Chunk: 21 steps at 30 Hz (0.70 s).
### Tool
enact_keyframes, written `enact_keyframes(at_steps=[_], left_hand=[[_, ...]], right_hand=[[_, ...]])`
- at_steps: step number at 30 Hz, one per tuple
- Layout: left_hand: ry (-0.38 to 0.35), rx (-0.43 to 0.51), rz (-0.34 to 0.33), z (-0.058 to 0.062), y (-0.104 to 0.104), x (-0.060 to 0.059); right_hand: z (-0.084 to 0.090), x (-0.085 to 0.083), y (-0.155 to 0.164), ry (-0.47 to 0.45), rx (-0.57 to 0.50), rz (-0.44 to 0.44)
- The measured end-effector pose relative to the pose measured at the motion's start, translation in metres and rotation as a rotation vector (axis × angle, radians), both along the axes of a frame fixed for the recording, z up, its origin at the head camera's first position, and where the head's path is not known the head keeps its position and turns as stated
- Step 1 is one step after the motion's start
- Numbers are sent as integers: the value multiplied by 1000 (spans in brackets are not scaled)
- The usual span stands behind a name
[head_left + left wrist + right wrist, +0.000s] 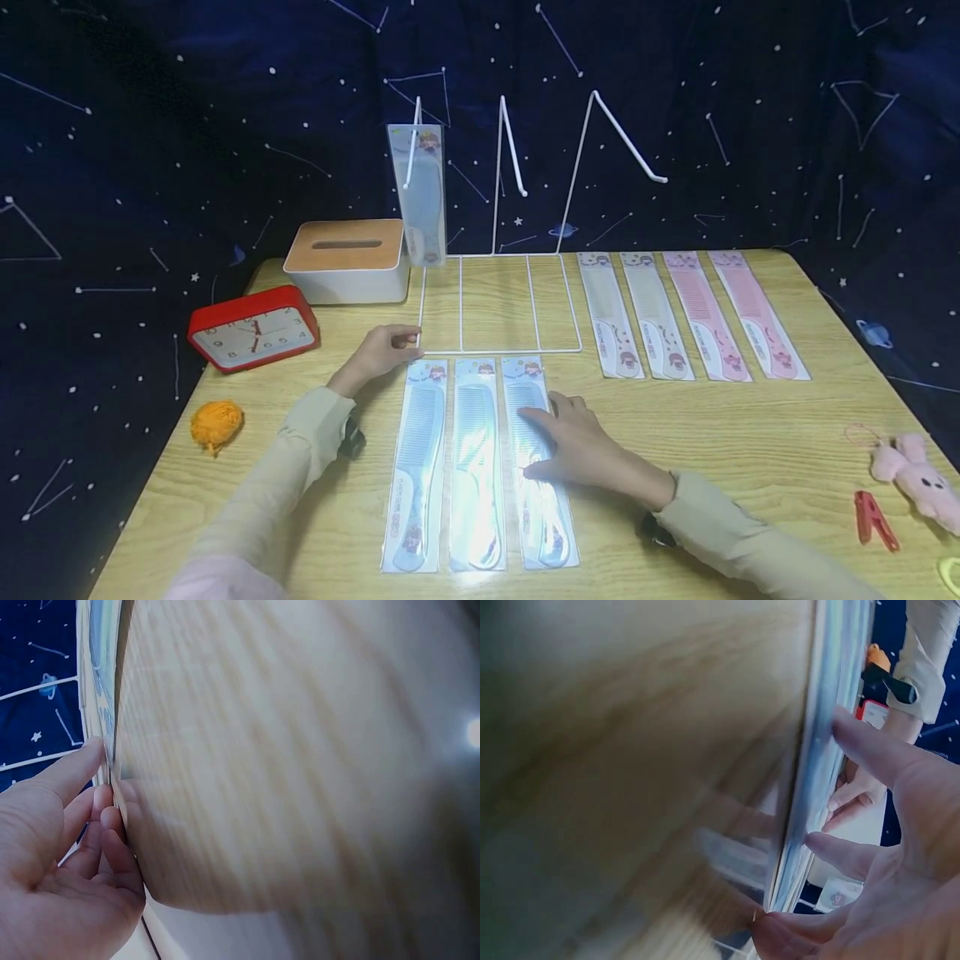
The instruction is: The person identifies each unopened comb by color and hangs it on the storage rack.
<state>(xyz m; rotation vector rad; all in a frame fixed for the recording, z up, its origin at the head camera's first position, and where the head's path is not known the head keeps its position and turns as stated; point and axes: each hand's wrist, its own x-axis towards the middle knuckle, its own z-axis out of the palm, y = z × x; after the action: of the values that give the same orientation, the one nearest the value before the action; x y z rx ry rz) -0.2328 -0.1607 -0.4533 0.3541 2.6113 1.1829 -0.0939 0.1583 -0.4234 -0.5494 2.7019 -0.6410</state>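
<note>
A white wire display rack [517,351] stands on the table, with three upright hooks at its back. One packaged blue comb [423,200] hangs from the left hook. My left hand [384,350] is at the rack's front left corner, thumb and curled fingers on the wire; the left wrist view shows this hand [67,847] close up. Three more packaged blue combs lie side by side before the rack: a left one [414,467], a middle one [476,467] and a right one [546,517]. My right hand [592,446] rests with spread fingers on the right one.
To the rack's right lie two pale packaged combs [611,312] and two pink ones [705,317]. A tissue box [345,283], a red clock [255,329] and orange yarn [217,423] are at left. A pink plush toy [918,483] and red clip [873,521] lie at right.
</note>
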Motion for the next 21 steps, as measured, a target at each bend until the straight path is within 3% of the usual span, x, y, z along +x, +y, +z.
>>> enact_keyframes(at_steps=[9, 16, 21], left_hand=[[1, 16, -8, 3, 1, 1], [-7, 9, -3, 6, 1, 2], [-11, 3, -5, 6, 1, 2]], right_hand=[[7, 0, 5, -68, -62, -86], [3, -2, 13, -41, -135, -90], [2, -2, 19, -77, -183, -101]])
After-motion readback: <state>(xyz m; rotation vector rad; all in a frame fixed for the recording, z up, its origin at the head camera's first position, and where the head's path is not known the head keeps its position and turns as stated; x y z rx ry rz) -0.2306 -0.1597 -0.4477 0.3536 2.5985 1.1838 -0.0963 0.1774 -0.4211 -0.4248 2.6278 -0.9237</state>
